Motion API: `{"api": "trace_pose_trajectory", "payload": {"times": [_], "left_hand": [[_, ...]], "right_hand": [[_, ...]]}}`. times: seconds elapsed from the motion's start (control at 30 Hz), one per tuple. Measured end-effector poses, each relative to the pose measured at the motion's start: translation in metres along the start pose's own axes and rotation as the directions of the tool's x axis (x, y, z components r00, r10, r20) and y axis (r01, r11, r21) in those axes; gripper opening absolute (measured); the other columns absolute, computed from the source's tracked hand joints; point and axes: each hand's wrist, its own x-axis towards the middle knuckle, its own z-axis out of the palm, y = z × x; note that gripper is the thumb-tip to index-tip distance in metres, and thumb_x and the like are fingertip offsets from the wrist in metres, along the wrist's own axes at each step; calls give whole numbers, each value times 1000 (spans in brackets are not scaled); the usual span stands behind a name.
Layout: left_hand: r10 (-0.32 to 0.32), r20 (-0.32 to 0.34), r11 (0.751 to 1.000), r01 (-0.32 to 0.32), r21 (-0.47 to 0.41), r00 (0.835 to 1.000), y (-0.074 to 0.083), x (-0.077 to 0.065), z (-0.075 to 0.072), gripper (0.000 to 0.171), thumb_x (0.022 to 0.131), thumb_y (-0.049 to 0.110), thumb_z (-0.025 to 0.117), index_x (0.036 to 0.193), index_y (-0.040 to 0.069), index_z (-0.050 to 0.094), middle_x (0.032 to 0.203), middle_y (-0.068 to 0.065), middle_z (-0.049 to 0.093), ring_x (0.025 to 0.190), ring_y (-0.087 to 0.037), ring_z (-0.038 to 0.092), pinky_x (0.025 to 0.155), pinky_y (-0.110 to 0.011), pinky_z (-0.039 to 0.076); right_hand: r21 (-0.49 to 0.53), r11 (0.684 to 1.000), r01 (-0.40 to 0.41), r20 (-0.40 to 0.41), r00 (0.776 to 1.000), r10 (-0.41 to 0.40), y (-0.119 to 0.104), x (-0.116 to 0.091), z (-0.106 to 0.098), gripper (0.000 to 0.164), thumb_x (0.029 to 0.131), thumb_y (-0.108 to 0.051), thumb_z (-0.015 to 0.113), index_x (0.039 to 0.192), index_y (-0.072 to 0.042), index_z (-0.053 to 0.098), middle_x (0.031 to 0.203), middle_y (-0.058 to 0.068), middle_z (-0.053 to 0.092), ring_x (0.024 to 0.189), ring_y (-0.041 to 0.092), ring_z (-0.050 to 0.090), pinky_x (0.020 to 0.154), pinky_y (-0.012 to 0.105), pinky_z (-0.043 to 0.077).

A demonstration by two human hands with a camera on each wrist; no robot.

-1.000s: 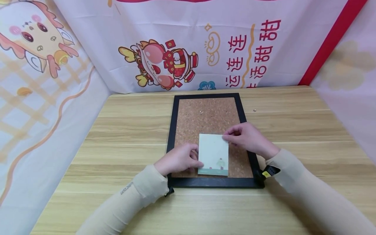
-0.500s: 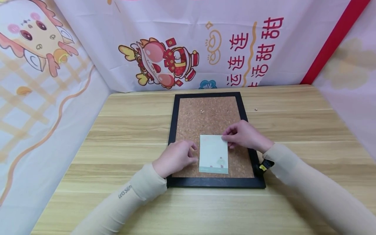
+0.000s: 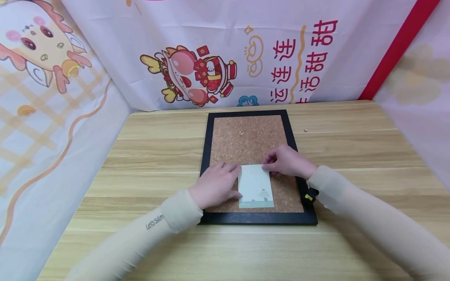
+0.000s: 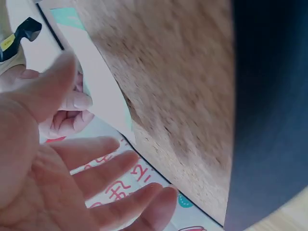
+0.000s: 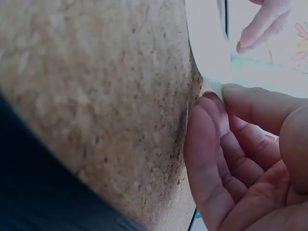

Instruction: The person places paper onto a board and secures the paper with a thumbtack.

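A pale sheet of note paper (image 3: 254, 183) with a green band and a small drawing at its bottom lies over the lower part of a cork board (image 3: 242, 148). My right hand (image 3: 289, 162) pinches the paper's upper right corner between thumb and finger; the right wrist view shows the paper edge (image 5: 208, 43) bending at that pinch. At the paper's left edge is my left hand (image 3: 215, 186). Its fingers (image 4: 108, 173) are spread and fairly straight in the left wrist view, holding nothing. Whether its thumb touches the paper I cannot tell.
The board's black frame (image 3: 260, 218) lies on a wood-grain table (image 3: 158, 156). A tiny shiny object (image 3: 241, 133) sits on the upper cork, and another small piece (image 3: 305, 130) lies on the table at right. Printed cloth (image 3: 211, 23) hangs behind and at both sides.
My left hand drew back from the paper's lower left, then came forward again with its fingers at the left edge. The paper's top edge sits slightly nearer me. The right hand keeps its pinch.
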Motion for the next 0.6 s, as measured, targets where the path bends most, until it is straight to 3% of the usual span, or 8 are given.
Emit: {"api": "trace_pose_trajectory", "payload": {"times": [0.27,0.6], "left_hand": [[52,131,996,-60,64,990,-4,-1,5,89,89,63,60,155,10,34,161,-7,27,146,-43,20,110,-57,29],[14,168,998,-25,61,986,-6,3,11,93,88,68,54,157,11,28,163,-5,22,147,-42,15,109,-61,28]], "right_hand": [[-50,998,-28,7,1000,28,-2,1,0,8,93,-18,72,97,-11,74,87,4,69,73,21,65,66,31,55],[-159,987,-20,-27,999,16,-6,4,3,6,91,-20,74,91,-14,74,82,3,66,69,19,60,62,31,51]]}}
